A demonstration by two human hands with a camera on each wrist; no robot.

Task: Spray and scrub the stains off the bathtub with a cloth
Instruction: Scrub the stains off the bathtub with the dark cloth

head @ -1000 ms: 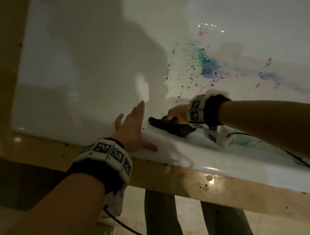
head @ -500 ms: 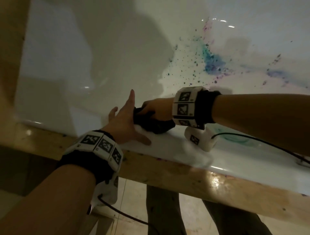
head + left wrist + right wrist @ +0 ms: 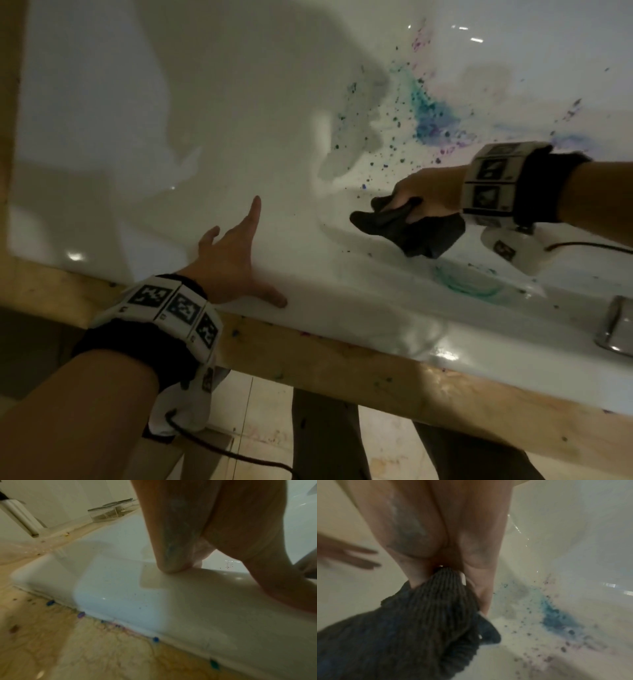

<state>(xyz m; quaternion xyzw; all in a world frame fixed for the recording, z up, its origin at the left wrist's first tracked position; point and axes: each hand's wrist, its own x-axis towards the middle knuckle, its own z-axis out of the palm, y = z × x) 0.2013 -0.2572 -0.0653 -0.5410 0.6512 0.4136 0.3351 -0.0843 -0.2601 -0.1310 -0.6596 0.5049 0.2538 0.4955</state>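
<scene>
The dark ribbed cloth (image 3: 416, 229) is bunched in the right hand (image 3: 428, 193), whose fingers (image 3: 481, 591) curl round its upper folds while the loose tail hangs below them, low on the near inner wall of the bathtub (image 3: 191, 113) just under the rim; whether it touches the enamel cannot be told. It looks soft, limp and light, likely damp, so it should fold to the tub's curve and give no stiffness of its own; the pressure has to come from the fingers behind it. A fuller wad under the palm, rather than a pinch at one end, would probably scrub better and keep the tail from flapping. Beyond the fingertips, up the wall, lies the blue-green and purple stain (image 3: 430, 118) with dark specks scattered round it, apart from the cloth; a fainter green ring (image 3: 469, 286) sits on the rim below the wrist. The glossy wall looks wet and slippery, so a pushing hand may skid. The left hand (image 3: 233, 263) is spread flat, fingers straight, with its thumb (image 3: 171, 555) pressed on the rim, holding nothing and well to the side of the cloth. A wooden frame (image 3: 342, 368) runs under the rim, and a metal fitting (image 3: 615, 327) sits on the rim beyond the right wrist.
</scene>
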